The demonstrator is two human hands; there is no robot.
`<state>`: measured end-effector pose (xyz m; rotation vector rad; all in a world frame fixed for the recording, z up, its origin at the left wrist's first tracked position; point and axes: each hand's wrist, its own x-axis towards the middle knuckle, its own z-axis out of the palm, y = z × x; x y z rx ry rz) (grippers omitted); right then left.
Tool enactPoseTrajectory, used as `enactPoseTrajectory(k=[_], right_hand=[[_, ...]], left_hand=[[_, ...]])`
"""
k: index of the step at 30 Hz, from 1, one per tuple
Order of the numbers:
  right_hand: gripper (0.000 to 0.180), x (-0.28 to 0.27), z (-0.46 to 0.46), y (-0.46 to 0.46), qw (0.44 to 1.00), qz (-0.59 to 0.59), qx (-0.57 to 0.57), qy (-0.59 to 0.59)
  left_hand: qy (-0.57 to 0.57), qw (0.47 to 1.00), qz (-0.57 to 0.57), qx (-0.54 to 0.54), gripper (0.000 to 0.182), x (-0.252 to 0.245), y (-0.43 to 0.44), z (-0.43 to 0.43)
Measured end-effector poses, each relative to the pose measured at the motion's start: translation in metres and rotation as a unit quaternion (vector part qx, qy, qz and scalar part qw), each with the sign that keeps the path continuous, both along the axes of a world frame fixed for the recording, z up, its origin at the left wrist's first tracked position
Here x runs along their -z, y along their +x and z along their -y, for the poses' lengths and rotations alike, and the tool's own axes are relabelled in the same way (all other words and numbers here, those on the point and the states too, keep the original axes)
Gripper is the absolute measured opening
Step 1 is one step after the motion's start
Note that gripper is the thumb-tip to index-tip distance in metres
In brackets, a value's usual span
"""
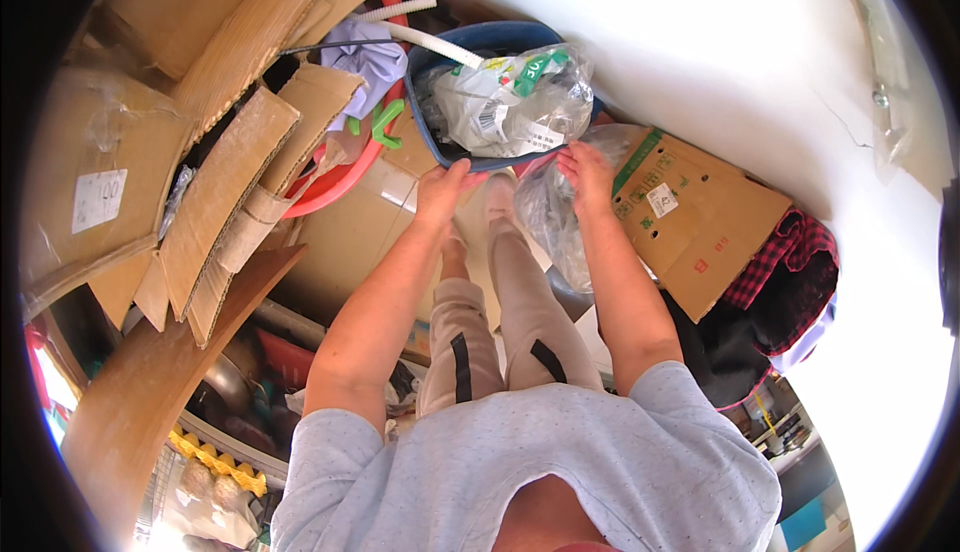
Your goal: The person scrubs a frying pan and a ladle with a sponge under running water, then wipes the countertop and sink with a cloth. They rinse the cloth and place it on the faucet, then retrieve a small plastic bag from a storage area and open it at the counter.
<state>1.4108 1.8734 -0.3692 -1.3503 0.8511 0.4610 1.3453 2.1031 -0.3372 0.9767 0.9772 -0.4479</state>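
A blue plastic bin (424,128) stands in front of me, filled with clear plastic bags and a white printed bag (480,106). My left hand (444,188) grips its near rim, thumb on top and fingers underneath. At the rim's near right corner, my right hand (586,175) holds on with thumb above and fingers below. Beside that hand a crumpled clear plastic bag (551,211) hangs or lies against a flattened cardboard box (697,214). The bin's base is hidden from view.
Left of the bin, a red plastic tub (373,151) holds cardboard pieces (232,177), lilac cloth (367,64) and a green plastic piece (388,123). White corrugated hose (431,40) reaches over the bin. A wooden board (172,379) leans at left. The white wall (675,42) rises at right.
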Motion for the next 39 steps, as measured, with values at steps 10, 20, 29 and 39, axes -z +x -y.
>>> enactPoseTrajectory(k=[10, 20, 29, 39], right_hand=[[0.016, -0.019, -0.008, 0.012, 0.982, 0.045, 0.143, 0.118], [0.017, -0.009, -0.005, 0.011, 0.997, 0.074, 0.018, 0.021], [0.026, -0.073, -0.006, 0.022, 0.842, 0.376, -0.171, -0.347], [0.029, -0.086, -0.079, 0.039, 0.842, 0.328, -0.411, -0.123]], left_hand=[[-0.015, 0.998, -0.02, -0.053, 0.035, -0.027, -0.014, 0.03], [-0.001, 0.998, 0.002, 0.066, 0.051, -0.024, -0.015, 0.003], [0.08, 0.972, -0.097, 0.201, 0.056, 0.007, -0.018, -0.009], [0.434, 0.856, 0.278, 0.049, 0.044, -0.063, 0.042, 0.037]])
